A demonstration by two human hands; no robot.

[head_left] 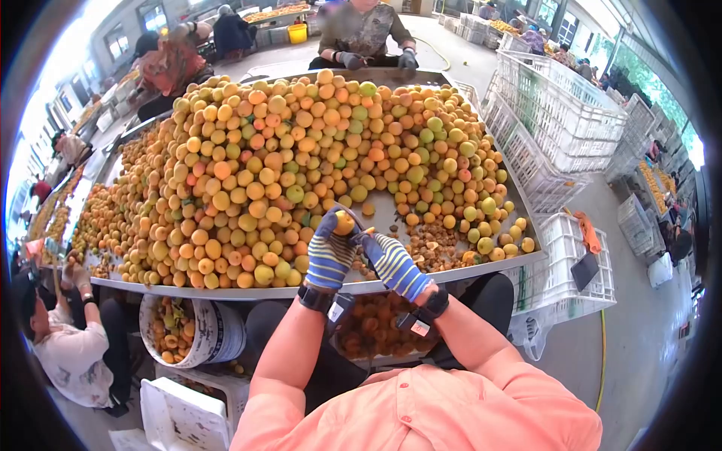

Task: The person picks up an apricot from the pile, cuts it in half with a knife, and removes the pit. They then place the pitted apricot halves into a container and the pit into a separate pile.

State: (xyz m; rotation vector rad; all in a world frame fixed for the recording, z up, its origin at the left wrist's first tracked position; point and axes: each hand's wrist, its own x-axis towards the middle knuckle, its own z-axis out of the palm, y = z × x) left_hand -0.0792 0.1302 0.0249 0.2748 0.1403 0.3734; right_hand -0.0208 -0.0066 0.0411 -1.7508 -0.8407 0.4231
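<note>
My left hand, in a striped blue and white glove with a dark fingertip area, grips an orange apricot at the near edge of a metal table. Close beside it, my right hand wears a similar glove. Its fingers are closed near the fruit, and what they hold, if anything, is too small to make out. Behind both hands rises a large heap of apricots, orange with some green ones. A patch of brown pits and scraps lies to the right of my right hand.
Below the table, a white bucket holds fruit pieces, and more halves sit between my knees. White crates stack at the right. A co-worker with dark gloves sits across; another person works at the left.
</note>
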